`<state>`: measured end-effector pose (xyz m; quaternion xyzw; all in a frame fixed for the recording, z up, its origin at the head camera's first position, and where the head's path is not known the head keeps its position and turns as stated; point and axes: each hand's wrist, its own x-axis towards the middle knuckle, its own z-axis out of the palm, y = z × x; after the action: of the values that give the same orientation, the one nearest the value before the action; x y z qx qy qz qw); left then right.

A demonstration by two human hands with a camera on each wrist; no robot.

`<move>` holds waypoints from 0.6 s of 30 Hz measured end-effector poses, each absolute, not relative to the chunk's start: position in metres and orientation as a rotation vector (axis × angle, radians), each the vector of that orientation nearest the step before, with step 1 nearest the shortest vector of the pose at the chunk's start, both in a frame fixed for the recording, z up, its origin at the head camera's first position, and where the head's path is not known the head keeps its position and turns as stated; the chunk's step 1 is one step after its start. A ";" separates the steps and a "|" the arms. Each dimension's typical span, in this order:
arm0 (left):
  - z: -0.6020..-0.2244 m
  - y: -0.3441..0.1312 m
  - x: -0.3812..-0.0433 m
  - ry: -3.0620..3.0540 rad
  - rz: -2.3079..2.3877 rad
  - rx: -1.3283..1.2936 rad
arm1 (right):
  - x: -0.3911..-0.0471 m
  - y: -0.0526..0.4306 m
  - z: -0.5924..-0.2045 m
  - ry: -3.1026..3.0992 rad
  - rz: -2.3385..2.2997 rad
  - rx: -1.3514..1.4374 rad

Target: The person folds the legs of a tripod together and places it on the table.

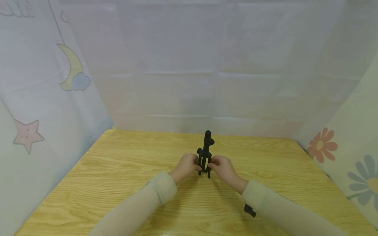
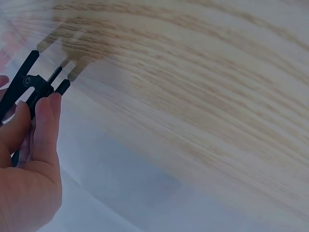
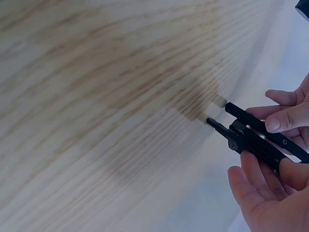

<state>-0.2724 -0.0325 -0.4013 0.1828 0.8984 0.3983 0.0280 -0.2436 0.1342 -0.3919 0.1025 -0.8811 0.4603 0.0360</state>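
A small black tripod [image 1: 207,144] is upright near the middle of the wooden table, with its legs close together and two knobs on its column. My left hand [image 1: 187,165] pinches a leg on the left side between thumb and fingers. On the right side, thumb and fingers of my right hand [image 1: 223,168] grip another leg. Both wrist views show the black legs [image 2: 17,82] [image 3: 258,144] between the fingers, their tips at or very near the tabletop. The fingers partly hide the legs.
A small black part [image 1: 250,210] lies on the table [image 1: 118,164] beside my right sleeve, partly covered by it. Behind the table hangs a pale sheet [image 1: 177,65], and printed sheets stand on both sides. A black object [image 3: 303,8] is cut off at the right wrist view's corner.
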 end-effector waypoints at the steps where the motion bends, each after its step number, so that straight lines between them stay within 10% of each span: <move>1: -0.401 -0.032 -0.272 2.764 1.228 0.556 | -0.244 0.135 -0.392 -2.705 1.417 0.324; 18: -0.397 -0.043 -0.272 2.672 1.284 0.537 | -0.259 0.145 -0.392 -2.758 1.394 0.400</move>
<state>-0.2723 -0.0427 -0.3969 0.1780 0.8851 0.4252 0.0644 -0.2585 0.1451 -0.3925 0.1284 -0.8850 0.4474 0.0126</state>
